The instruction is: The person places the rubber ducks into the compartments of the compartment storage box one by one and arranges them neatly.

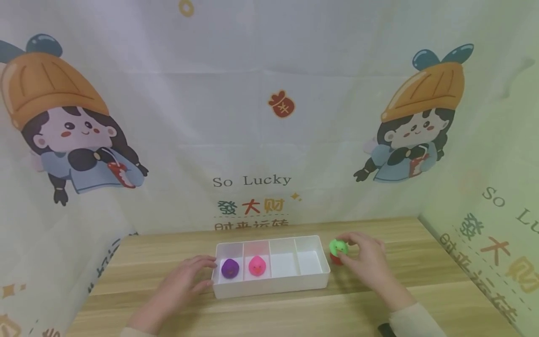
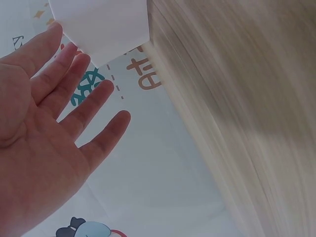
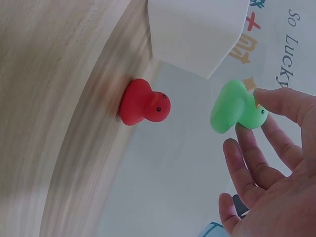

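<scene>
Pinched between thumb and fingers of my right hand (image 1: 365, 260) is a green rubber duck (image 3: 238, 107), held up off the table. Below it a red rubber duck (image 3: 143, 102) stands on the wood, just right of the white divided box (image 1: 269, 288). In the head view the green duck partly covers the red one. My left hand (image 1: 181, 283) is at the box's left end, fingers extended, its fingertips touching that end. A purple duck (image 1: 230, 268) sits in the leftmost compartment and a pink duck (image 1: 257, 266) in the one beside it. The two right compartments hold nothing.
The box stands on a wooden table (image 1: 168, 245). A printed cloth (image 1: 202, 117) hangs behind the table and along both sides. A small dark object (image 1: 386, 330) shows by the right sleeve.
</scene>
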`<act>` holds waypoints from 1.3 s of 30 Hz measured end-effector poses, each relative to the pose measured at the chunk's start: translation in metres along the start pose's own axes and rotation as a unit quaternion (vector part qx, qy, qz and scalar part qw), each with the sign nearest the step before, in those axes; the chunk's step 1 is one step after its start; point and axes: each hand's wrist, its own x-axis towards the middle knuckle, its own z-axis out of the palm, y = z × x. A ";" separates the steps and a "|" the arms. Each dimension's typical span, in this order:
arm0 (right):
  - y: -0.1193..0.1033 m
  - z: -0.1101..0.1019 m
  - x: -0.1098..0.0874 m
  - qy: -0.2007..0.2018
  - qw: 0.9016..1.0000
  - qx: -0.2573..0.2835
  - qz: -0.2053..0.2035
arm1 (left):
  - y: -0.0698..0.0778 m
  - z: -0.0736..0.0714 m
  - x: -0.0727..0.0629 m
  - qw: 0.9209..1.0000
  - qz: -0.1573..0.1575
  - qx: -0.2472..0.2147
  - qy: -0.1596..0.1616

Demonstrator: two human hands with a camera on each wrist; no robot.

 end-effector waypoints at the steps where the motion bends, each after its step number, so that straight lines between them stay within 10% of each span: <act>1: 0.000 0.000 0.000 0.001 1.000 0.001 0.000 | 0.000 0.000 0.000 1.000 0.000 0.000 0.000; 39: -0.015 0.012 0.002 -0.016 1.000 0.018 -0.018 | -0.001 0.000 0.000 1.000 0.002 0.010 0.000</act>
